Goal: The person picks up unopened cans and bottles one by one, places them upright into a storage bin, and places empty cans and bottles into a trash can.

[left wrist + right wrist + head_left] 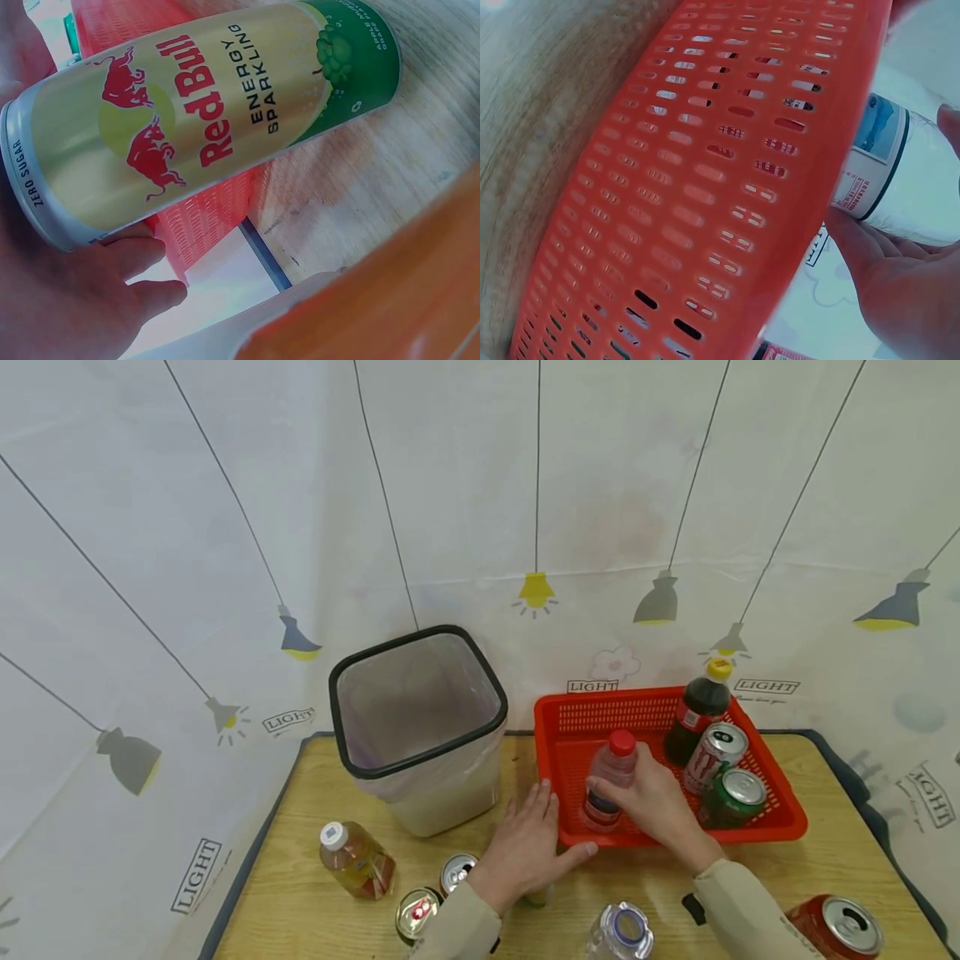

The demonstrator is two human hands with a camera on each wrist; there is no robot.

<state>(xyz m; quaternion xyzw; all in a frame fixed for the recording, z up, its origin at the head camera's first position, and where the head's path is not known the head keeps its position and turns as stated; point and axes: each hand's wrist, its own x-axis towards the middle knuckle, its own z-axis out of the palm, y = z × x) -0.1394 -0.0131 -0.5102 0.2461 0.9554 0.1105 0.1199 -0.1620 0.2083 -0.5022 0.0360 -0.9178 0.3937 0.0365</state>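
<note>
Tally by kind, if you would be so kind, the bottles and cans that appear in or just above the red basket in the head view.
Bottles: 2 (red-capped bottle, yellow-capped bottle)
Cans: 2 (pink can, green can)
Total: 4

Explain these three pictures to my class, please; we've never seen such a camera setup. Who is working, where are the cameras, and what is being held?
There is no robot: a person works with two bare hands. The wide picture comes from a camera on the head; the others come from one on each wrist. The right hand grips a clear red-capped bottle inside a red basket, which also holds a dark bottle, a pink can and a green can. The left hand, fingers outstretched by the basket's left side, grips nothing; its camera shows a gold-and-green can close up. Also on the wooden table are a bin, an amber bottle, a red can and other drink containers.
</note>
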